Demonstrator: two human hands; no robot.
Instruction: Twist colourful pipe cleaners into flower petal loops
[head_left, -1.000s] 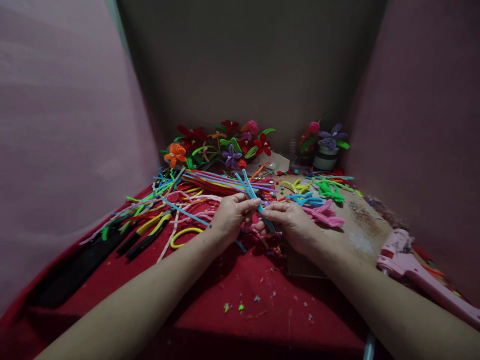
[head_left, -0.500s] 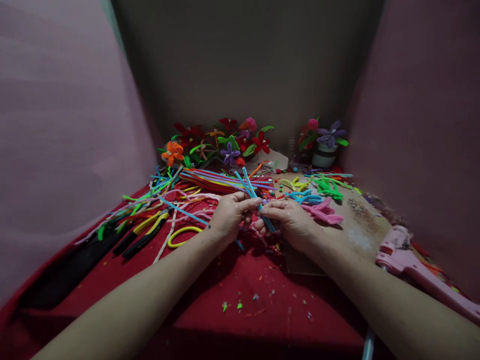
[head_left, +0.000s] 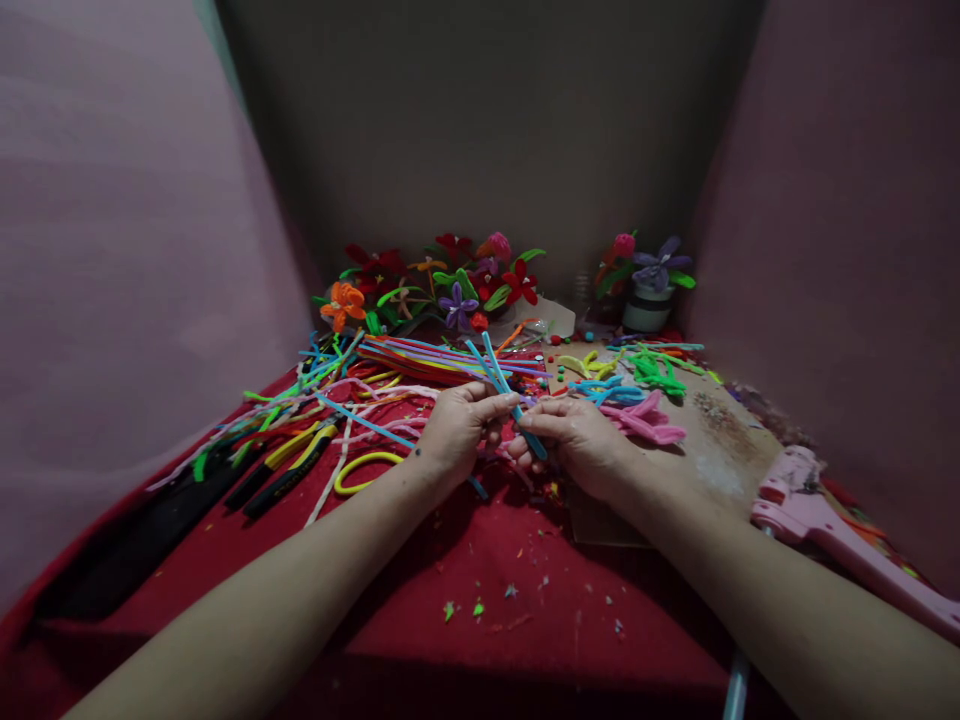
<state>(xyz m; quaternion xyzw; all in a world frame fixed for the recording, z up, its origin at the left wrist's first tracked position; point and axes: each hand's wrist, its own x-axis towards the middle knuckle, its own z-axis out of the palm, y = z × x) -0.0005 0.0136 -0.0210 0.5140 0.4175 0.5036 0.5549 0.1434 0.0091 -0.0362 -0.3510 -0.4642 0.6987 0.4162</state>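
One table: covered in red cloth point(head_left: 420, 600), with tiny green and pale scraps near the front.
Walls: a plain dark wall point(head_left: 487, 110) stands at the back, with a smooth pink wall point(head_left: 127, 250) at left and another pink wall point(head_left: 840, 250) at right. The room is dim.
Board: a flat brown board point(head_left: 686, 465) lies on the cloth at right, with whitish and dark stains. Loops of fuzzy green stem point(head_left: 656, 372), blue stem point(head_left: 604, 388) and pink stem point(head_left: 649, 420) lie on it.
Flowers: bright fuzzy flowers point(head_left: 457, 305) fill the back. More stand in a small pale pot point(head_left: 647, 308) with a dark band.
Bundle: long, thin fuzzy sticks of many colors point(head_left: 450, 362) lie behind the hands.
Tools: yellow-and-black pliers point(head_left: 292, 475) lie at left; a pink plastic glue gun point(head_left: 817, 520) is at right.
Blue stems: light-blue fuzzy stems point(head_left: 499, 375) are up between the hands, top ends spread like a thin V.
Left hand: the left hand point(head_left: 461, 425) pinches them near the middle.
Right hand: the right hand point(head_left: 574, 440) pinches them lower down, just beside the left.
Since half a second ago: the same pinch; the whole view has slid a tiny bit.
Writing: small yellow letters on one pliers handle, too small to read.
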